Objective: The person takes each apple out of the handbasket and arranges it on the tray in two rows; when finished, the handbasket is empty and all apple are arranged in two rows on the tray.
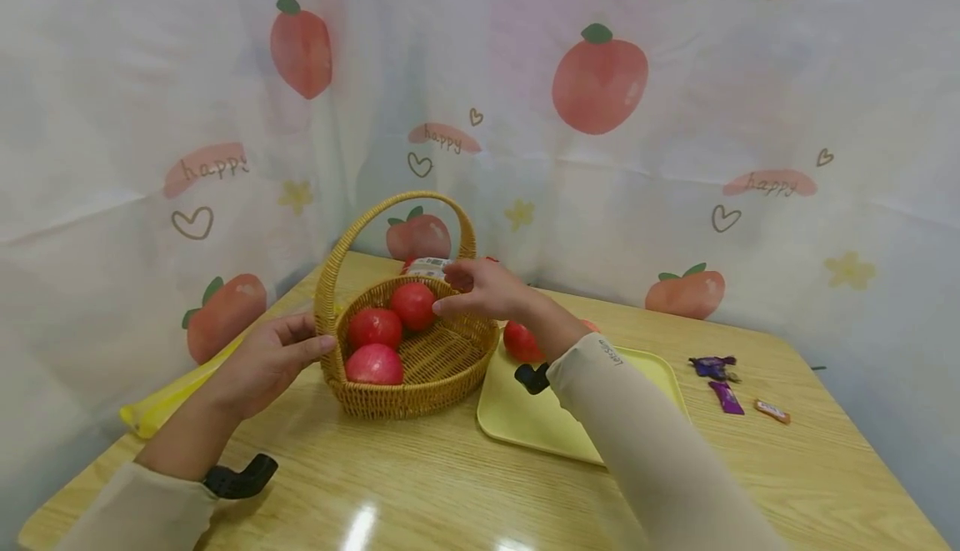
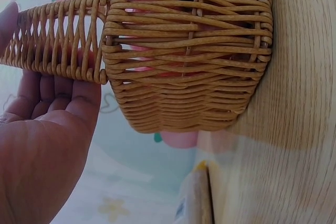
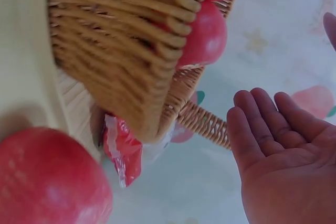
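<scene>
A wicker basket (image 1: 416, 401) with a tall arched handle (image 1: 330, 284) stands on the table with three round red fruits inside: one at the back (image 1: 412, 305), one at the left (image 1: 373, 330) and one in front (image 1: 373, 365). My left hand (image 1: 262, 363) grips the handle's left foot; in the left wrist view its fingers reach behind the weave and the thumb lies on the other side. Above the basket's right rim, my right hand (image 1: 483, 291) holds nothing, and its fingers are extended in the right wrist view. Beside the basket, a red fruit (image 1: 519, 343) sits on a yellow tray (image 1: 532, 434).
A long yellow package (image 1: 161, 393) lies left of the basket, along the table's edge. Behind the basket is a red and white packet (image 1: 429, 267). Small purple wrapped sweets (image 1: 726, 398) and an orange-brown one (image 1: 772, 411) lie right of the tray. A printed curtain (image 1: 525, 201) borders the table.
</scene>
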The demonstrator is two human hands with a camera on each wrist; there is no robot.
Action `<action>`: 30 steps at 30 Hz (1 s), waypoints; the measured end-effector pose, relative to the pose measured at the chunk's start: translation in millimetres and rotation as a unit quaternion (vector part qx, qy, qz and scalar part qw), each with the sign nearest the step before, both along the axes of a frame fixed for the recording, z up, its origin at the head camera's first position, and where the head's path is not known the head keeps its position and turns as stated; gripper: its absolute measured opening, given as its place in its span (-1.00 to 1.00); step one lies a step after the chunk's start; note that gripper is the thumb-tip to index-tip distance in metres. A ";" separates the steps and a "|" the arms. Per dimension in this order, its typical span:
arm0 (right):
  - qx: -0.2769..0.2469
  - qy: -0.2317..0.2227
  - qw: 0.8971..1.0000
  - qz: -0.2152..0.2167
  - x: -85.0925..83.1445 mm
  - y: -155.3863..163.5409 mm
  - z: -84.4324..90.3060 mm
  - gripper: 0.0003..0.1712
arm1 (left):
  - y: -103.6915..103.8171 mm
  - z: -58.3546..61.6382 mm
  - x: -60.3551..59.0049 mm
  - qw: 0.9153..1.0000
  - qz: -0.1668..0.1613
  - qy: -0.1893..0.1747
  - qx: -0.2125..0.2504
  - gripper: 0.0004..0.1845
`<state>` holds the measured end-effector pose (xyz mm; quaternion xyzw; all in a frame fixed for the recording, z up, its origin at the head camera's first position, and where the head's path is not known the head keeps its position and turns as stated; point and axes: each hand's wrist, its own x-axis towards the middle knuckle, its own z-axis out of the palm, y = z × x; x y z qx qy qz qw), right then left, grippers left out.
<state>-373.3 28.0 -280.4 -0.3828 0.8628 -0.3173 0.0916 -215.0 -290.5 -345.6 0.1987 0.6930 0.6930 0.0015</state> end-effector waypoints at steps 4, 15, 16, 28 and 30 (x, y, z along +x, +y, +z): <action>0.004 -0.011 1.000 -0.006 -3.9 -10.8 2.8 -0.11 | 1.6 2.5 1.6 1.000 0.000 0.006 0.000 -0.80; 0.000 -0.007 1.000 -0.002 -16.2 -41.2 -1.1 -0.15 | 2.4 4.7 2.9 1.000 0.002 0.004 0.000 -0.81; 0.002 -0.005 1.000 -0.004 -17.2 -42.7 -1.1 -0.15 | 2.5 4.6 2.4 1.000 0.002 0.003 -0.002 -0.81; 0.006 0.002 1.000 0.012 -30.9 -60.6 7.1 -0.28 | -0.3 0.9 -1.7 1.000 0.001 0.001 -0.001 -0.81; 0.012 0.003 1.000 0.027 -32.6 -65.0 6.1 -0.31 | 0.0 0.7 -1.2 1.000 -0.001 0.002 0.001 -0.80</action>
